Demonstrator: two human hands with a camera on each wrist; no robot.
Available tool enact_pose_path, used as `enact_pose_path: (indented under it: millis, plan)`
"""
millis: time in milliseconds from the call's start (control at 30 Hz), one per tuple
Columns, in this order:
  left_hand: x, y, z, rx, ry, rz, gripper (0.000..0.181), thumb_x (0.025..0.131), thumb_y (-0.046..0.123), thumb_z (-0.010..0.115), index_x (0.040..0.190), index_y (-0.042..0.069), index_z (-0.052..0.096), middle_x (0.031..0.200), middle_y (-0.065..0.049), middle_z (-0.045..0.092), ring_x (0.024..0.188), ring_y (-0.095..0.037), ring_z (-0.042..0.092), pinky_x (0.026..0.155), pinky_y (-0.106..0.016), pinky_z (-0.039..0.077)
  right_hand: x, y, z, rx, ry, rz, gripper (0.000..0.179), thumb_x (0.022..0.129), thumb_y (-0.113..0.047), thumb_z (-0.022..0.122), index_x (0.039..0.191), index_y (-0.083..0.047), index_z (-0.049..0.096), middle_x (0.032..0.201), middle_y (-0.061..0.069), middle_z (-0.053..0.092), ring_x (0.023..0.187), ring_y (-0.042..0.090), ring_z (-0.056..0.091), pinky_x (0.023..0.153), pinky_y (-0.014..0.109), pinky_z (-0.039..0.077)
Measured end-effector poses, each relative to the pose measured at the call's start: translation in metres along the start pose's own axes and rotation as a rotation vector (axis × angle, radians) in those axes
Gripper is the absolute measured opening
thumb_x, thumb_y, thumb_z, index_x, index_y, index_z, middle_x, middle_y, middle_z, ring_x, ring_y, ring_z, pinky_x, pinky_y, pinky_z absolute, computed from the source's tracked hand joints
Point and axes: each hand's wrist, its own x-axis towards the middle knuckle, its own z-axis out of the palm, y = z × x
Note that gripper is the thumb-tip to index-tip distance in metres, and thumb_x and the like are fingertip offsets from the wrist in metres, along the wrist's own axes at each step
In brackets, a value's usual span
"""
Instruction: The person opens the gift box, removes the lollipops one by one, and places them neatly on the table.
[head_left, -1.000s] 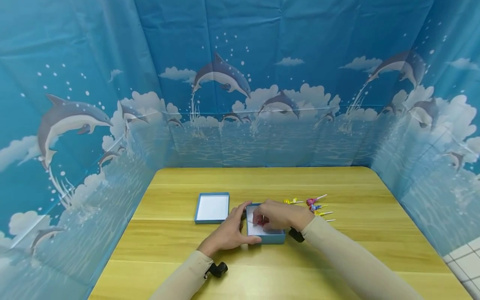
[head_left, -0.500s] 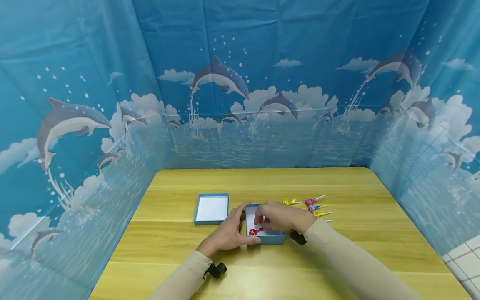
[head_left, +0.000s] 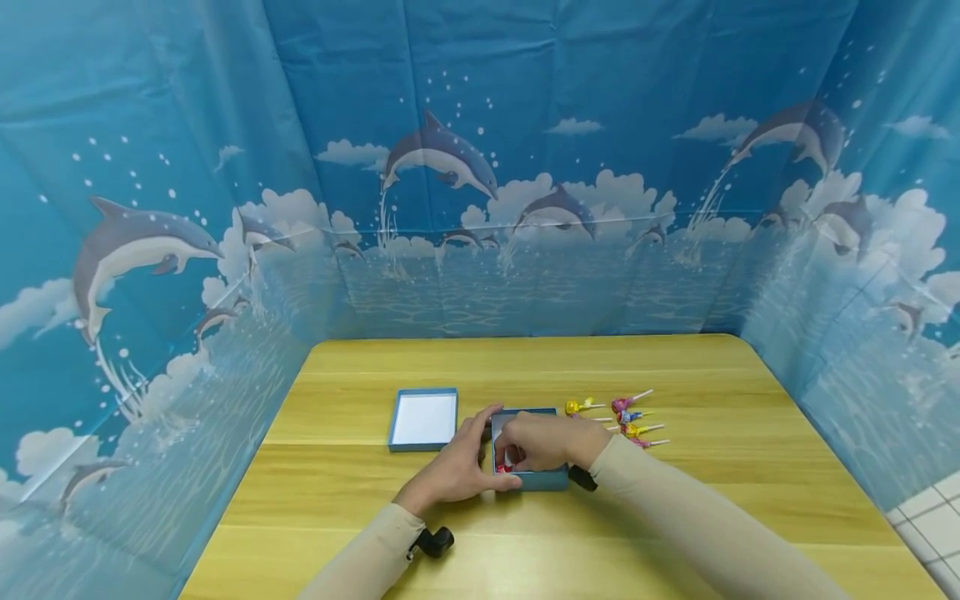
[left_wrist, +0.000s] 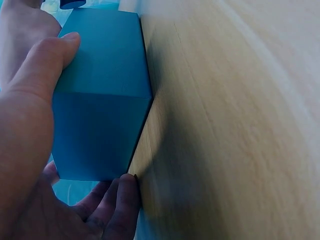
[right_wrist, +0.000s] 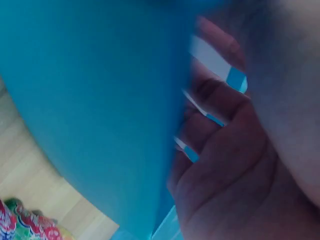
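Note:
In the head view a blue open-topped box [head_left: 544,481] with a white inside stands at the table's middle. My left hand [head_left: 455,468] steadies it from the left, thumb along the front wall and fingers reaching round the left side. The left wrist view shows the thumb [left_wrist: 64,47] lying on one blue face. My right hand [head_left: 542,442] reaches down into the box, its fingers curled about a red-wrapped lollipop [head_left: 504,469] near the front left corner. In the right wrist view the box wall hides those fingertips.
A matching blue lid [head_left: 424,419], white inside, lies to the left of the box. Several wrapped lollipops, among them a yellow one [head_left: 576,407] and a pink one [head_left: 622,404], lie right of it. A dolphin-print curtain [head_left: 480,275] surrounds the wooden table [head_left: 360,500].
The right hand let the red lollipop down into the box, drew its fingers off it, then moved slightly left and forward onto it again. The left hand has stayed on the box.

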Motion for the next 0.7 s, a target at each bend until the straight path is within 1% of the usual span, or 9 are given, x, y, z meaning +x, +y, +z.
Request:
enact_pose_path:
  millis: [100,167,300,400,467,567,700]
  plan:
    - [0.001,-0.001,0.0,-0.011,-0.001,0.003,0.118,0.101,0.056,0.09,0.188,0.024,0.018,0.157,-0.016,0.051,0.103,-0.021,0.055,0.094,-0.044,0.048,0.002,0.0,0.002,-0.009,-0.003,0.013,0.012,0.108,-0.012,0.086,0.106,-0.023,0.087,0.09,-0.01,0.079,0.076,-0.006,0.063,0.076,0.018,0.058]
    - [0.001,-0.002,0.001,-0.013,0.001,0.008,0.118,0.101,0.054,0.091,0.188,0.023,0.018,0.157,-0.016,0.052,0.104,-0.021,0.055,0.094,-0.044,0.048,0.002,0.0,0.002,0.0,0.006,0.014,0.012,0.107,-0.012,0.087,0.104,-0.024,0.087,0.089,-0.012,0.078,0.076,-0.006,0.063,0.075,0.018,0.058]
    - [0.0,-0.002,0.001,-0.008,0.009,0.012,0.119,0.1,0.057,0.091,0.189,0.024,0.017,0.166,-0.018,0.05,0.118,-0.022,0.058,0.104,-0.049,0.053,-0.001,-0.001,0.002,0.037,0.044,0.009,0.01,0.107,-0.013,0.088,0.103,-0.022,0.084,0.091,-0.013,0.077,0.077,-0.006,0.063,0.074,0.018,0.058]
    - [-0.001,-0.001,0.001,-0.002,0.015,0.012,0.121,0.099,0.061,0.09,0.189,0.024,0.017,0.17,-0.019,0.049,0.127,-0.022,0.058,0.112,-0.053,0.054,-0.005,0.0,0.001,0.058,0.076,0.019,0.01,0.108,-0.014,0.087,0.106,-0.021,0.08,0.093,-0.013,0.075,0.078,-0.006,0.062,0.075,0.019,0.057]
    - [-0.001,-0.001,0.0,-0.001,0.018,0.011,0.122,0.099,0.062,0.09,0.189,0.025,0.017,0.171,-0.019,0.049,0.128,-0.023,0.059,0.113,-0.054,0.055,-0.008,0.001,0.0,0.066,0.097,0.026,0.011,0.108,-0.014,0.086,0.106,-0.02,0.077,0.093,-0.014,0.073,0.078,-0.005,0.061,0.074,0.019,0.056]
    - [-0.002,0.001,0.0,0.001,0.017,0.007,0.122,0.098,0.064,0.091,0.189,0.026,0.017,0.17,-0.019,0.049,0.127,-0.022,0.059,0.112,-0.051,0.055,-0.013,0.001,-0.002,0.075,0.128,0.021,0.013,0.108,-0.015,0.086,0.106,-0.017,0.074,0.09,-0.013,0.071,0.075,-0.004,0.058,0.071,0.019,0.054]
    - [-0.001,0.002,0.0,0.015,0.022,0.011,0.123,0.098,0.063,0.091,0.189,0.026,0.017,0.167,-0.018,0.051,0.118,-0.021,0.059,0.104,-0.046,0.053,-0.018,0.002,-0.005,0.093,0.168,-0.014,0.011,0.107,-0.011,0.083,0.104,-0.014,0.073,0.087,-0.01,0.07,0.073,-0.003,0.058,0.069,0.018,0.053]
